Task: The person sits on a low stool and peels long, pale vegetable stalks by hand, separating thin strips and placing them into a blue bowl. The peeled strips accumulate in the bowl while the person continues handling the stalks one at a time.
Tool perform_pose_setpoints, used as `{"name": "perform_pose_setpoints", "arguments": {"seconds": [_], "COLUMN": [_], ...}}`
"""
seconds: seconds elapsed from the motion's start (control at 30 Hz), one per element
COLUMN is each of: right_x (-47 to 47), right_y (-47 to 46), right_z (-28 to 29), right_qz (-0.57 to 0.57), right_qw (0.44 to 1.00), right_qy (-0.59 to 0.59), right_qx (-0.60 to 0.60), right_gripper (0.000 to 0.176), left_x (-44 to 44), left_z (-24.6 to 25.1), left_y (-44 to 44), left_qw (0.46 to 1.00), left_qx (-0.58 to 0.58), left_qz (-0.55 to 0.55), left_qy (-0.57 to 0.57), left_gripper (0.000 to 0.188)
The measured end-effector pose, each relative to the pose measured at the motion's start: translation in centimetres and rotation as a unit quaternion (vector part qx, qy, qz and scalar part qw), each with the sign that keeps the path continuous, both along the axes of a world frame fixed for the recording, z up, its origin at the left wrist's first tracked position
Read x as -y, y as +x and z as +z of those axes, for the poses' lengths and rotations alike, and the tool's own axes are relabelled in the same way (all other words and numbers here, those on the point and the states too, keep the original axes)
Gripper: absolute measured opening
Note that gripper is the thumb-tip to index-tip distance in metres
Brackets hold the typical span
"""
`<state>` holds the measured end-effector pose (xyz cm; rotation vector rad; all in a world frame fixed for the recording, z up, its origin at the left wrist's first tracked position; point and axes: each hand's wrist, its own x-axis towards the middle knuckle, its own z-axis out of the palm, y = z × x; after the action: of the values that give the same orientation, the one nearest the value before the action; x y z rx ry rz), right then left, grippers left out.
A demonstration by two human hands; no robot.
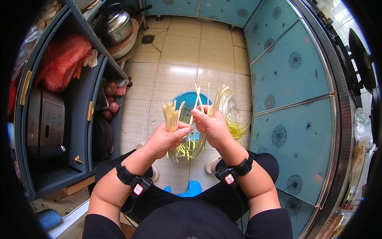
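Observation:
My left hand [167, 137] is closed around a bundle of pale vegetable stalks [171, 115], likely garlic shoots, cut ends up. Its thumb and forefinger touch a thin stalk between the hands. My right hand [212, 122] grips another bunch of stalks [219, 97], with a few loose ones between thumb and fingers. Yellow-green tips [191, 149] hang below both hands. Beneath them a blue plastic basin [183, 97] stands on the tiled floor, its inside partly hidden by hands and stalks. More long pale shoots with yellow tips [237, 128] lie right of the basin, beside clear plastic.
On the left is a grey shelf unit [103, 64] with a red plastic bag [65, 62], onions [110, 89] and a boxy appliance [44, 119]. A steel kettle [118, 27] stands behind it. Blue cabinet doors [292, 119] line the right side. A blue plastic object [194, 188] lies between my legs.

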<state>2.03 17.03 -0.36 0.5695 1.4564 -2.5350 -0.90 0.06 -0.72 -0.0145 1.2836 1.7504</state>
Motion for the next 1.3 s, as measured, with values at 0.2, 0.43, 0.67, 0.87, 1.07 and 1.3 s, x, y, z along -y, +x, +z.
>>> {"name": "perform_pose_setpoints", "arguments": {"seconds": [0.2,0.43,0.67,0.87,1.07,1.3], "right_x": [0.8,0.4,-1.1,-4.8,-8.1,-8.4], "right_y": [0.4,0.3,-0.3,-1.1,-0.6,0.6], "right_z": [-0.3,-0.3,0.3,1.3,4.3,5.8], "right_qz": [0.034,0.07,0.0,-0.122,-0.19,0.029], "right_qw": [0.987,0.977,0.999,0.99,0.97,0.985], "right_qy": [0.147,0.189,0.044,-0.016,-0.024,0.165], "right_qx": [-0.058,-0.074,-0.025,-0.07,-0.152,-0.05], "right_gripper": [0.011,0.01,0.009,0.009,0.007,0.012], "left_x": [-0.2,0.1,0.1,0.5,1.0,1.0], "left_z": [0.0,0.0,0.2,0.3,-0.2,-1.1], "left_y": [0.0,-0.2,-0.3,-0.4,-0.6,-0.9], "left_qw": [0.999,0.998,0.999,0.999,0.999,0.994], "left_qx": [-0.022,-0.018,-0.023,-0.014,-0.017,0.048], "left_qz": [0.044,0.052,0.044,0.033,0.048,0.091], "left_qy": [-0.007,0.001,-0.012,-0.016,-0.013,0.032], "left_gripper": [0.016,0.015,0.016,0.016,0.016,0.015]}}
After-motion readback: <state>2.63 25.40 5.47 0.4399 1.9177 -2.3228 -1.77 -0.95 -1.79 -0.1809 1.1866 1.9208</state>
